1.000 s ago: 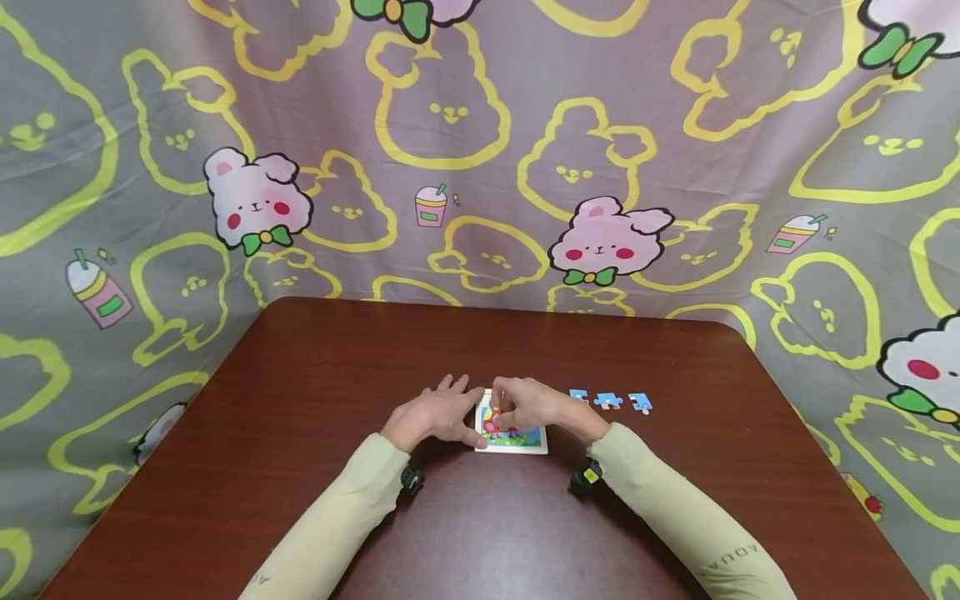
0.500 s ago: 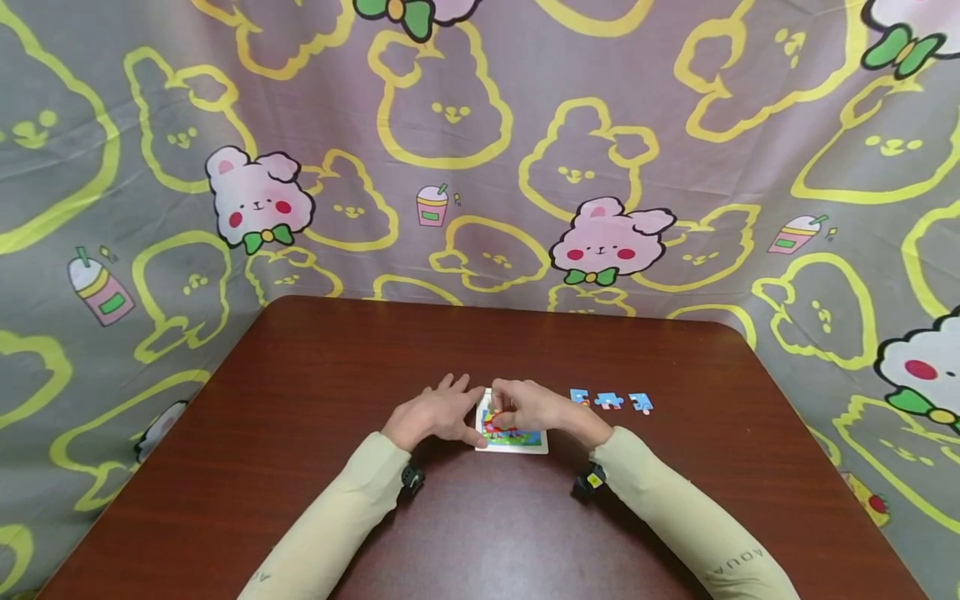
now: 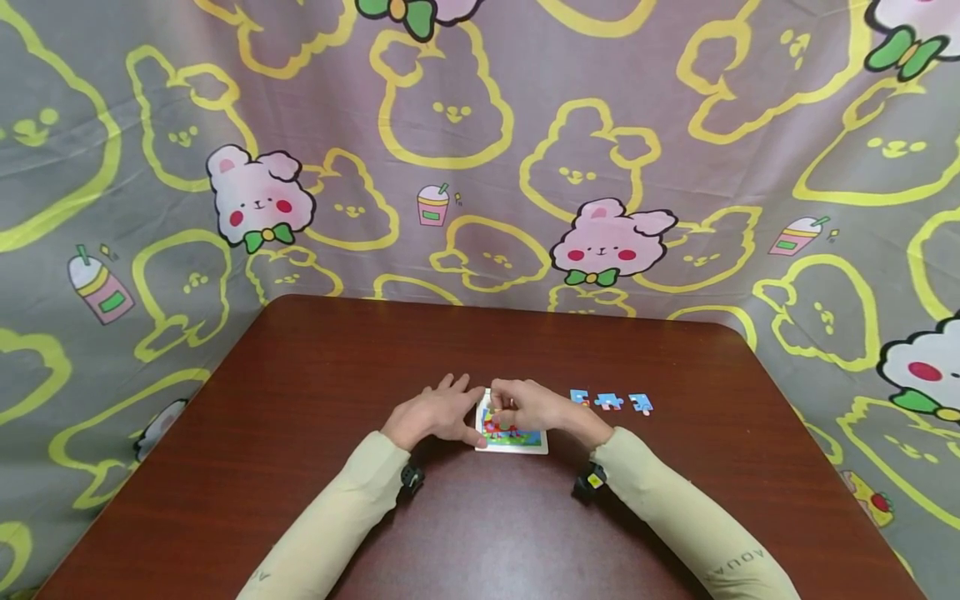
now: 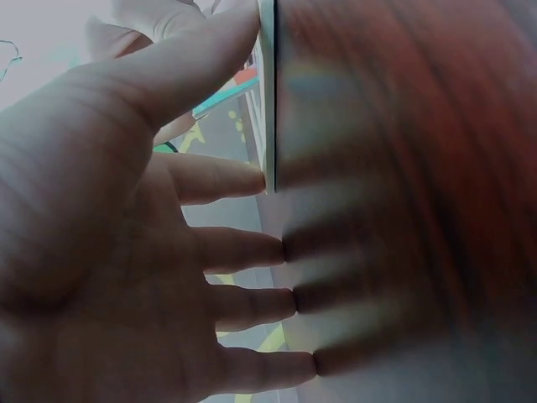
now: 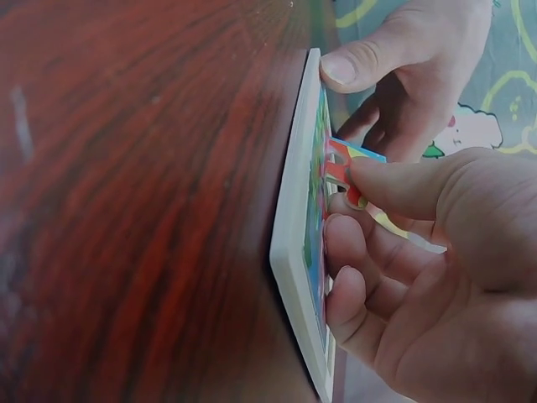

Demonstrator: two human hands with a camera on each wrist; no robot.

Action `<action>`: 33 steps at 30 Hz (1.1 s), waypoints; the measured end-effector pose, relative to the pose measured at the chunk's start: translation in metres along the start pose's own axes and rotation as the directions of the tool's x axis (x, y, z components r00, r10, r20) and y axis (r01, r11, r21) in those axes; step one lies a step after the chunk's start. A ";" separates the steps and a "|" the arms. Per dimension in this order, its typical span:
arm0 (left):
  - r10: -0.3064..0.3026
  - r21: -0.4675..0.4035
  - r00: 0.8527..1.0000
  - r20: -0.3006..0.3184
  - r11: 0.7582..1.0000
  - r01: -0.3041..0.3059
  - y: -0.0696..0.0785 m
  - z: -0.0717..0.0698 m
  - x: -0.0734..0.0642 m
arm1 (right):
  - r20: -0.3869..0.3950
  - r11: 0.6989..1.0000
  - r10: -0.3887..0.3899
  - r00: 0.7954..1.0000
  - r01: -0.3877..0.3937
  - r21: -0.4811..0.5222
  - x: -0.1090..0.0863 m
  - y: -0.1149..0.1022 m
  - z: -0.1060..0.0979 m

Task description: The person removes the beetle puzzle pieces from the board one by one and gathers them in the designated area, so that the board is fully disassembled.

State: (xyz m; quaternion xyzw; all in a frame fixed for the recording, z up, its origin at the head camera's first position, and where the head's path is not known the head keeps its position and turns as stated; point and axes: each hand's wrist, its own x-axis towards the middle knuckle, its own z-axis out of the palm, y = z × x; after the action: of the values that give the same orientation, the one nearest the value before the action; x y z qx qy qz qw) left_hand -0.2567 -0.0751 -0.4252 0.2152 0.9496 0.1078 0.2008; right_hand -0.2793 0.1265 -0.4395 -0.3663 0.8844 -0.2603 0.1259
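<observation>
A small jigsaw board (image 3: 513,451) with a white rim and a colourful picture lies mid-table. My left hand (image 3: 433,414) is at its left edge, fingers spread. In the left wrist view the fingertips (image 4: 277,249) reach down to the tabletop and the thumb is at the board's rim. Over the picture my right hand (image 3: 531,406) pinches a red, yellow and blue puzzle piece (image 5: 339,170) between thumb and forefinger. In the right wrist view that piece stands tilted at the picture's surface, and the other fingers curl down close to the board.
Three loose blue puzzle pieces (image 3: 609,402) lie in a row to the right of the board. A patterned curtain (image 3: 480,150) surrounds the brown table (image 3: 360,342) at the back and sides.
Both hands stay in nearly the same place at the board. The pinched piece has turned slightly under my right fingers. The three loose pieces have not moved.
</observation>
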 end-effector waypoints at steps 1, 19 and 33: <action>-0.001 0.003 1.000 0.001 1.000 0.001 0.000 0.000 0.000 | -0.002 1.000 -0.002 1.000 0.002 0.000 0.000 0.000 0.000; -0.019 0.002 1.000 0.002 1.000 0.019 0.004 0.000 0.000 | -0.008 0.999 0.035 0.999 -0.035 0.001 0.001 0.003 0.001; -0.025 -0.004 1.000 -0.005 1.000 0.025 0.005 0.001 0.000 | 0.019 0.999 -0.024 1.000 0.024 0.041 0.000 0.002 -0.002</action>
State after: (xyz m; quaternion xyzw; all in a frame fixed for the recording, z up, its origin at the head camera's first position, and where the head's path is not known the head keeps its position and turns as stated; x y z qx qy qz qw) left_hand -0.2547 -0.0705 -0.4245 0.2029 0.9525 0.1076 0.2003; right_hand -0.2811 0.1285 -0.4390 -0.3768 0.8732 -0.2762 0.1390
